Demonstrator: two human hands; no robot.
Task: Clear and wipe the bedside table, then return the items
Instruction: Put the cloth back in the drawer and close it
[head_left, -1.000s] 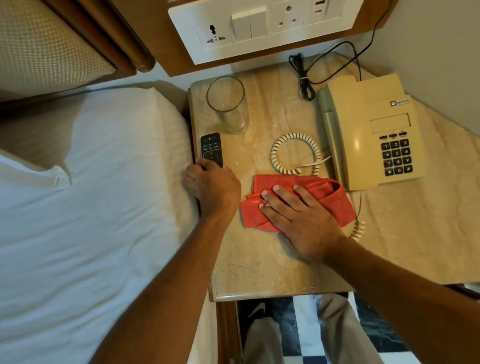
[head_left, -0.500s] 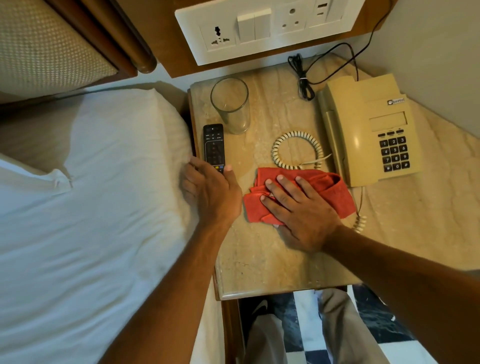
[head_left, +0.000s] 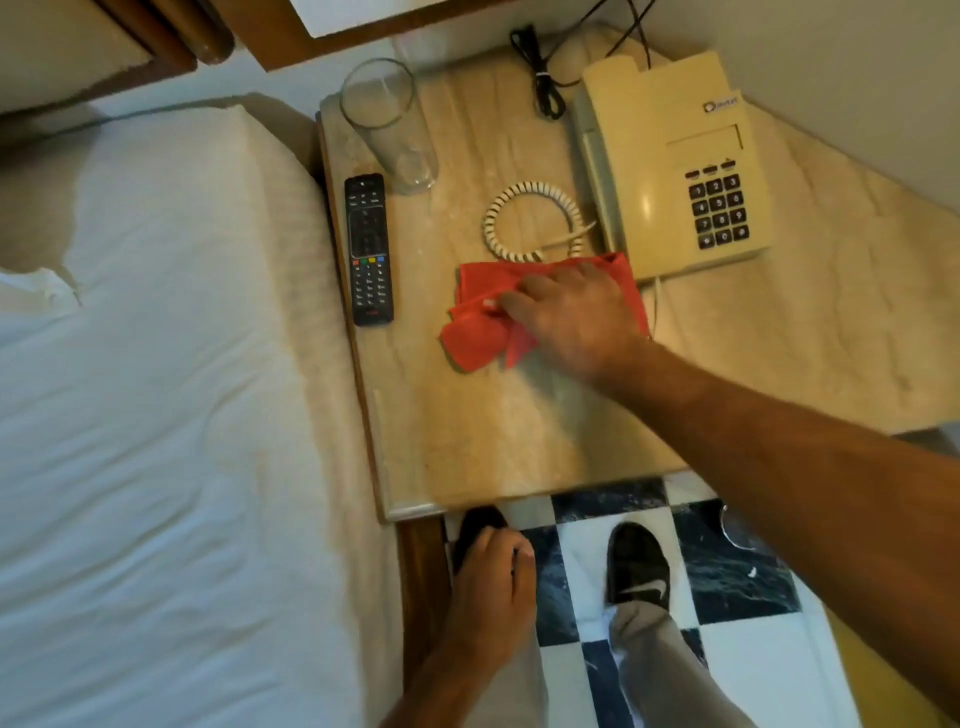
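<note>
The right hand lies palm-down on the crumpled red cloth, fingers gathering the fabric, near the middle of the marble desk. The left hand hangs below the desk's front edge at about 6 o'clock, loosely curled and holding nothing that shows.

The TV remote lies flat along the desk's left edge at 9 o'clock from the cloth, parallel to the bed. The empty drinking glass stands upright at 11 o'clock, just beyond the remote's top end. The cream telephone sits at 1 o'clock, its coiled handset cord looping at 12 o'clock, touching or nearly touching the cloth's upper edge.

The items look already returned, so the risks lie in lifting the cloth away. A fold may snag the coiled cord and tug the handset off its cradle. A leftward drag could nudge the remote, which has very little margin, into the gap between desk and bed. A careless sweep toward 11 o'clock could tip the tall, narrow glass, and on marble it would likely roll or break. The bundled black cable at 12 o'clock is well apart and looks safe.
</note>
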